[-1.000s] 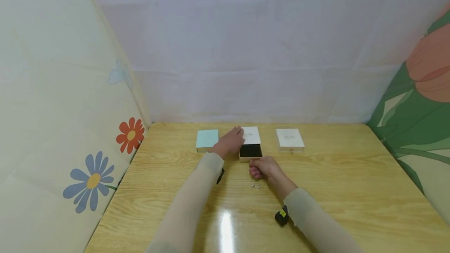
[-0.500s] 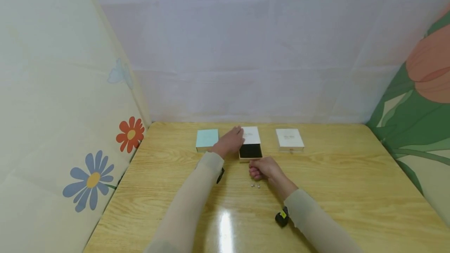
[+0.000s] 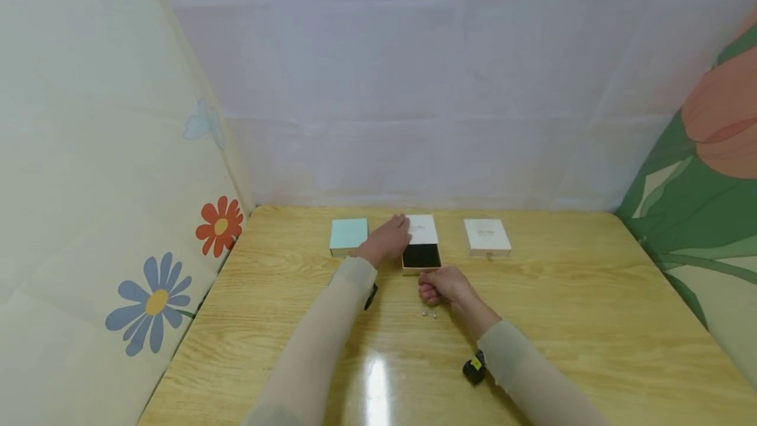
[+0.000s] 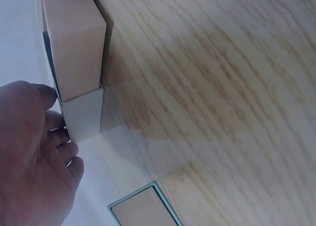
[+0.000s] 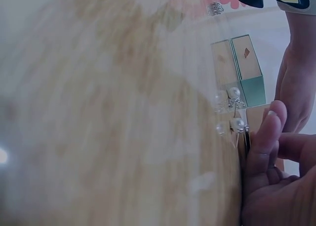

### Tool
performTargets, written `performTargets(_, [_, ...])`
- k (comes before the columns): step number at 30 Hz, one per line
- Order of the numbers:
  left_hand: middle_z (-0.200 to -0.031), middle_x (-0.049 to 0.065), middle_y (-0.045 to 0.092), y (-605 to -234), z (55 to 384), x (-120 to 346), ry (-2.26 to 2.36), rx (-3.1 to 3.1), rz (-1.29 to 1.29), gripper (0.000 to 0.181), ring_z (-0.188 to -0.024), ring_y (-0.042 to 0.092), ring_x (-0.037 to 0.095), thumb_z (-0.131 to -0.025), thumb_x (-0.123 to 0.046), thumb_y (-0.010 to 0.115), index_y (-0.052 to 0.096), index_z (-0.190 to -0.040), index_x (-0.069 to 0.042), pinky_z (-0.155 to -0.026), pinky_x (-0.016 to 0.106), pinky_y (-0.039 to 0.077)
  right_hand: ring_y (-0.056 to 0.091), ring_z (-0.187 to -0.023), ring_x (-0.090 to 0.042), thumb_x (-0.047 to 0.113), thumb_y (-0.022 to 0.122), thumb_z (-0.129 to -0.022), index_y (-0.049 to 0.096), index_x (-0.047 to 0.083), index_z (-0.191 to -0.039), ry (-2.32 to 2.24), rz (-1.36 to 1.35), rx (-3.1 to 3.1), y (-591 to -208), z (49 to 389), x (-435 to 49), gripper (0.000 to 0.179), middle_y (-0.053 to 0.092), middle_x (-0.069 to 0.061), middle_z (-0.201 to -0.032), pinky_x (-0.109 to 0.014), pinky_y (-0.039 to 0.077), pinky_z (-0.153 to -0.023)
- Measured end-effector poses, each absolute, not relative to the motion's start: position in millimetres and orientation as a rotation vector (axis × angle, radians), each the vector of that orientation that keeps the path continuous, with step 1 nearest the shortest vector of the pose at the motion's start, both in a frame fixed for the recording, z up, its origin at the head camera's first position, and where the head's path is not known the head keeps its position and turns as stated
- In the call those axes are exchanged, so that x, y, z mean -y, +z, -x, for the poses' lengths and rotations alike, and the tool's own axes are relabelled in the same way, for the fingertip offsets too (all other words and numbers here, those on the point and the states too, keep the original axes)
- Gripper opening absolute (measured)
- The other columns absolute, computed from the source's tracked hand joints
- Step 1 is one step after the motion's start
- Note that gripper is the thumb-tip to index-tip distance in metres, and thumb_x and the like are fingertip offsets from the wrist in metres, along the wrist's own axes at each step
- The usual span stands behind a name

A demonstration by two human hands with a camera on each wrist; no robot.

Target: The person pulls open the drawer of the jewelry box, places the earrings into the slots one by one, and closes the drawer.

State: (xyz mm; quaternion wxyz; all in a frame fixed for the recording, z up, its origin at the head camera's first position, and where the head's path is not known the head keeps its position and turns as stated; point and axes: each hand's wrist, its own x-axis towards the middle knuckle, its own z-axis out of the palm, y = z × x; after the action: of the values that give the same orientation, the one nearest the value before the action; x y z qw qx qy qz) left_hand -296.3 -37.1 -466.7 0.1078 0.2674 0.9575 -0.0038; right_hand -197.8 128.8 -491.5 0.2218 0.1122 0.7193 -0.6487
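A white drawer box [image 3: 422,229] stands mid-table, its drawer [image 3: 421,256] pulled partway out toward me and showing a black inside. My left hand [image 3: 387,240] rests on the sleeve's left side. In the left wrist view its thumb and fingertips touch the white sleeve [image 4: 83,114]. At the drawer's front my right hand [image 3: 445,283] has curled fingers and appears to pinch the front; the pinched spot is hidden. Just in front of that hand lie two small pearl earrings [image 3: 429,314]. The right wrist view shows a pearl earring [image 5: 234,93] near the fingers.
A turquoise drawer box [image 3: 349,234] sits to the left, near my left forearm. To the right stands another white box [image 3: 487,235]. Behind the wooden table [image 3: 562,307] hangs a white cloth [image 3: 437,84]. Flower-printed cloths flank both sides.
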Motion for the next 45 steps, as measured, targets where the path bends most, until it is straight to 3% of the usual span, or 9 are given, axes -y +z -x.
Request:
performTargets(12, [-0.169, 0.016, 0.012, -465.7, 295.6, 38.4, 0.004, -2.815, -0.789, 0.057, -0.156, 0.012, 0.027, -0.114, -0.031, 0.023, 0.016, -0.161, 0.0, -0.127, 0.034, 0.014, 0.061, -0.051, -0.005, 0.007, 0.059, -0.1, 0.068, -0.012, -0.098, -1.767, -0.265, -1.984, -489.2, 196.5, -130.0, 0.022, 0.066, 0.001, -0.061, -0.018, 0.053, -0.048])
performTargets(21, [-0.169, 0.016, 0.012, -468.1, 296.9, 37.3, -0.06, -2.821, -0.809, 0.057, -0.156, 0.012, 0.027, -0.114, -0.031, 0.022, 0.015, -0.161, 0.0, -0.127, 0.034, 0.013, 0.063, -0.054, -0.006, 0.017, 0.059, -0.102, 0.07, -0.012, -0.093, -1.654, -0.17, -2.103, -484.2, 189.8, -136.8, 0.032, 0.067, 0.0, -0.063, -0.022, 0.055, -0.051])
performTargets(27, [-0.169, 0.016, 0.014, -468.6, 295.0, 36.0, -0.159, -2.827, -0.831, 0.057, -0.156, 0.013, 0.027, -0.114, -0.031, 0.022, 0.016, -0.161, 0.0, -0.127, 0.034, 0.014, 0.067, -0.066, -0.013, 0.011, 0.058, -0.101, 0.071, -0.008, -0.1, -1.492, 0.017, -2.337, -476.0, 180.3, -145.2, 0.023, 0.071, -0.008, -0.077, -0.029, 0.06, -0.061])
performTargets(32, [-0.169, 0.016, 0.014, -468.9, 294.9, 35.3, -0.152, -2.831, -0.823, 0.057, -0.156, 0.013, 0.027, -0.114, -0.031, 0.022, 0.016, -0.161, -0.001, -0.127, 0.034, 0.014, 0.065, -0.079, -0.014, 0.011, 0.066, -0.097, 0.074, 0.001, -0.103, -1.257, 0.257, -2.611, -469.6, 169.6, -150.6, 0.014, 0.072, -0.004, -0.087, -0.03, 0.056, -0.07])
performTargets(45, [-0.169, 0.015, 0.014, -466.5, 292.3, 35.9, -0.122, -2.841, -0.795, 0.057, -0.156, 0.014, 0.026, -0.114, -0.032, 0.023, 0.016, -0.162, -0.002, -0.127, 0.034, 0.016, 0.069, -0.092, -0.023, 0.005, 0.069, -0.092, 0.072, 0.002, -0.11, -0.844, 0.788, -2.85, -468.9, 149.4, -158.1, 0.019, 0.072, -0.01, -0.106, -0.04, 0.06, -0.081])
